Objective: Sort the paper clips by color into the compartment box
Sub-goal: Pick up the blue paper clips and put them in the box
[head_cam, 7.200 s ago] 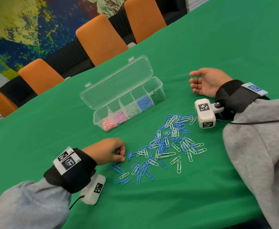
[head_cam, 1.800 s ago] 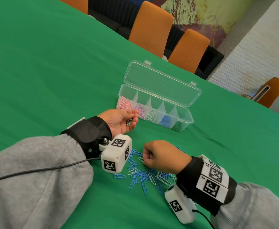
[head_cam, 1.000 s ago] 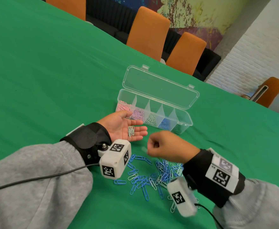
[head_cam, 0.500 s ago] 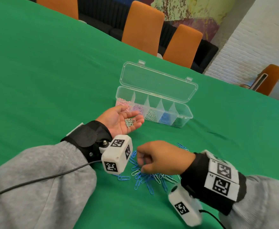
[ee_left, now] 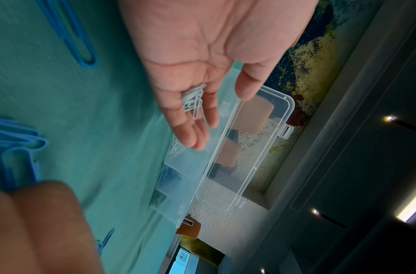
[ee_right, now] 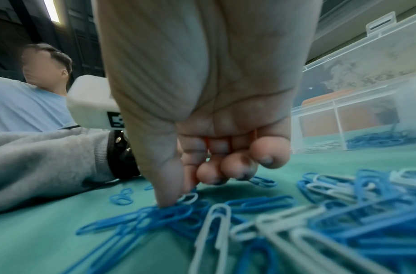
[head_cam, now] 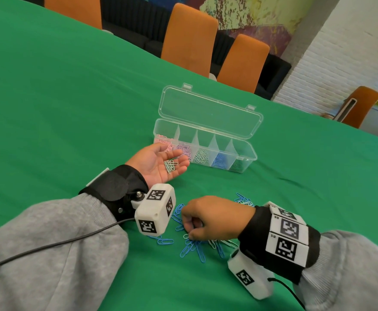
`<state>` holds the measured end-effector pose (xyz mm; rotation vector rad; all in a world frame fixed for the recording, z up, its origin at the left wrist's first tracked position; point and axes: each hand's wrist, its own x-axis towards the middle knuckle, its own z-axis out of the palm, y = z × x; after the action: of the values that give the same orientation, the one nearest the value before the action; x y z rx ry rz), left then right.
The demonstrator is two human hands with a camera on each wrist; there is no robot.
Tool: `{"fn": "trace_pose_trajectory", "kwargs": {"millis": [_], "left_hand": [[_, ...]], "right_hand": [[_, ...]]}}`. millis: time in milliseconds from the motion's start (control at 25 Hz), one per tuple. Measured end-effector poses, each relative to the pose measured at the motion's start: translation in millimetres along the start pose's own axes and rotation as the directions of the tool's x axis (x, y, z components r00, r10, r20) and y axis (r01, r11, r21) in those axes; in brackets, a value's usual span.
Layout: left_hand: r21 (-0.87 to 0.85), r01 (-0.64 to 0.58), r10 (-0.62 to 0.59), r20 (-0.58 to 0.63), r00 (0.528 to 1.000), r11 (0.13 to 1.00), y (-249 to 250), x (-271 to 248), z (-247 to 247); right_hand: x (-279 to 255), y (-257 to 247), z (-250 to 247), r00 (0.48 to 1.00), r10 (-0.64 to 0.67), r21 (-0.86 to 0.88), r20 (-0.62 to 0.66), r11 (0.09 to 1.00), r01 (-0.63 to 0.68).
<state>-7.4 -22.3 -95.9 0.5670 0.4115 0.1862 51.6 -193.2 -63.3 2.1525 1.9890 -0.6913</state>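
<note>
Left grip [head_cam: 159, 163]: my palm faces up, fingers relaxed and spread, carrying a small bunch of white clips [head_cam: 170, 166] across the base of the fingers; nothing is curled round them.
Right grip [head_cam: 208, 217]: knuckles up, fingers curled down into the loose pile, thumb [ee_right: 166, 178] and forefinger closing on one white clip [ee_right: 188, 198] that lies on the counter.
Loose pile [head_cam: 197, 245]: blue and white clips mixed, under and at 6 o'clock of my right grip, spreading out toward 3 o'clock.
Box [head_cam: 249, 157]: clear, lid [head_cam: 208, 112] thrown back, at 12 o'clock of the pile and just beyond my left fingertips; five compartments in a row, holding from left to right pink, pale purple, white, blue and dark clips.
Counter [head_cam: 71, 97]: covered in green cloth.
Chairs [head_cam: 189, 39]: orange, along the far edge.
</note>
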Motion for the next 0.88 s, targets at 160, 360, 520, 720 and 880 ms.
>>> {"fn": "trace_pose_trajectory", "kwargs": {"millis": [160, 360, 520, 720, 880], "left_hand": [[0.064, 0.012, -0.013, 0.020, 1.000, 0.998, -3, 1, 2], [0.148, 0.106, -0.117, 0.072, 0.991, 0.983, -9, 0, 6], [0.124, 0.129, -0.143, 0.107, 0.984, 0.984, -9, -3, 9], [0.074, 0.087, -0.091, 0.060, 0.994, 0.993, -8, -2, 7], [0.097, 0.079, -0.082, 0.035, 0.996, 0.992, -10, -1, 6]], "right_hand": [[-7, 15, -7, 0.993, 0.114, 0.044, -0.030, 0.993, -0.113], [2, 24, -36, 0.817, 0.239, 0.331, -0.525, 0.941, -0.062], [-1, 25, -47, 0.786, 0.253, 0.365, -0.565, 0.930, -0.037], [-31, 23, -25, 0.987, 0.158, 0.179, -0.037, 0.973, -0.149], [-36, 19, 2, 0.979, 0.198, 0.004, 0.038, 0.980, -0.198]]}}
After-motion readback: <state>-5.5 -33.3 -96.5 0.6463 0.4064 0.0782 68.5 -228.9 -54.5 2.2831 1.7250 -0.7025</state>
